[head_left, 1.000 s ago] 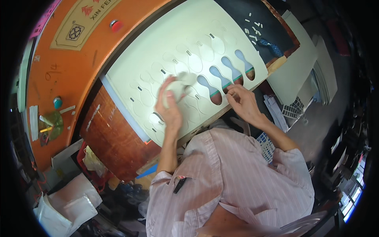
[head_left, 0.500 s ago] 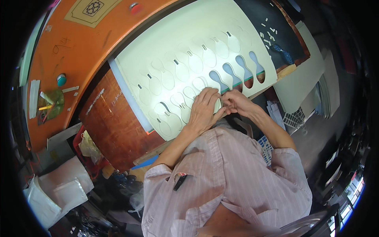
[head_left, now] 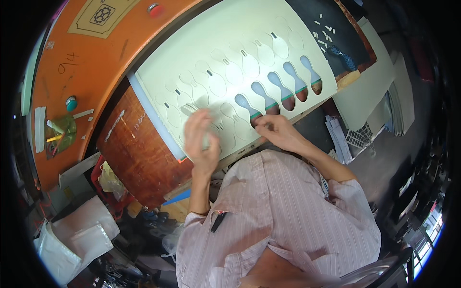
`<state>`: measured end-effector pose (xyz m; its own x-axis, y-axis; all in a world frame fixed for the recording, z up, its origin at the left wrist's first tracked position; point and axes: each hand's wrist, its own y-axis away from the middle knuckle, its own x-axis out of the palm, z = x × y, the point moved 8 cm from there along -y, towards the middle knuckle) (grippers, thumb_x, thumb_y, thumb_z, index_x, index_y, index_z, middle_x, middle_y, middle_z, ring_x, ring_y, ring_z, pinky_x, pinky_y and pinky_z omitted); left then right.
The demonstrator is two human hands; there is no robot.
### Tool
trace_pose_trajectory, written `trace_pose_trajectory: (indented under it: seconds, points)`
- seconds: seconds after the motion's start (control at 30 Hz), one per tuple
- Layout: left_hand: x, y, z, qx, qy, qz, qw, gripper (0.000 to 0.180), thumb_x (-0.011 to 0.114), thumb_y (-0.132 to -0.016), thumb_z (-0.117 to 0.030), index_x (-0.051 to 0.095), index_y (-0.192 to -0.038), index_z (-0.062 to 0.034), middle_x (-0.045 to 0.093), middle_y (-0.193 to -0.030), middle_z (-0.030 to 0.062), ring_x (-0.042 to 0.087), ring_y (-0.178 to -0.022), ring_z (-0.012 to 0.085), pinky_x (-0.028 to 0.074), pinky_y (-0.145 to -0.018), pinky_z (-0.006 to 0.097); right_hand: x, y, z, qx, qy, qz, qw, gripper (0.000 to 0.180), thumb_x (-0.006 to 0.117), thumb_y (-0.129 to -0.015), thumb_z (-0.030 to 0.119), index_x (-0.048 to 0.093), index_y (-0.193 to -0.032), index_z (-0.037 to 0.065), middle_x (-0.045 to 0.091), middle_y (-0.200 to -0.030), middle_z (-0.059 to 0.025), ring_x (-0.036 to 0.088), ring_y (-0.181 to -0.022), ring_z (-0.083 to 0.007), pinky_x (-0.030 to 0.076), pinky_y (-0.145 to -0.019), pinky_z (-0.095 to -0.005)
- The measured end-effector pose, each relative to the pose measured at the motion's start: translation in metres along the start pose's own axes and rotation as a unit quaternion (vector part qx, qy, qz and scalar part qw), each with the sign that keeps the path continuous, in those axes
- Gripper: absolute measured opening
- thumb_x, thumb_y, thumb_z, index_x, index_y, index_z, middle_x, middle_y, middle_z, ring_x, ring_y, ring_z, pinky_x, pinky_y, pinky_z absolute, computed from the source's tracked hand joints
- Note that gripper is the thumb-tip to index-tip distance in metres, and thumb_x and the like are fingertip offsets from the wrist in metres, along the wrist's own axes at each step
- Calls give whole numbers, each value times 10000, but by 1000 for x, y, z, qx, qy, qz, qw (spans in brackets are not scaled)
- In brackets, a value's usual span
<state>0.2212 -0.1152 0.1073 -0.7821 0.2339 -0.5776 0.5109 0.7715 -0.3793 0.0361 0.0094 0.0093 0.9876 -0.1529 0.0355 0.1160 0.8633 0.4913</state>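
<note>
A large pale sheet (head_left: 192,62) lies in front of me, with rows of insole outlines cut into it. Toward its near right side several insole-shaped holes (head_left: 272,84) show the surface beneath. My left hand (head_left: 201,137), blurred by motion, is over the near left part of the sheet, its fingers closed round a small stack of pale insole pieces (head_left: 191,108) that shows partly past the fingers. My right hand (head_left: 278,132) is at the sheet's near edge, beside the leftmost hole. Its thumb and fingers are pinched together; anything between them is hidden.
An orange table (head_left: 91,62) on the left bears a green-capped container (head_left: 71,103) and a yellow-green holder (head_left: 66,132). Small white scraps and a blue patterned object (head_left: 343,58) lie on a dark board at the far right. Stacked pale sheets (head_left: 367,86) stand beyond it.
My left hand has moved left with the insole pieces, away from my right hand. One more insole-shaped hole shows in the row. My right hand has shifted slightly left.
</note>
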Motion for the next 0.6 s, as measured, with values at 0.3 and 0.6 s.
trace_pose_trajectory:
  seconds: [0.3,0.6]
  points:
    - [88,50,-1,4,-38,196,980,475,797,-806,-96,627,-1242,-11,549,-1439,132,436,-1437,386,431,-1124,501,21,-34,-35,148,-230,128,953,391,611,-982,232,599,-635,52,622,-648,-87,601,-548,-123,308,-421,-246]
    - [37,25,13,-118,93,0,989,419,574,-890,-35,620,-1295,62,685,-1301,218,628,-1274,407,465,-1130,469,20,-21,-33,101,-152,95,979,273,647,-979,245,691,-863,2,739,-916,-132,686,-641,-195,449,-520,-280]
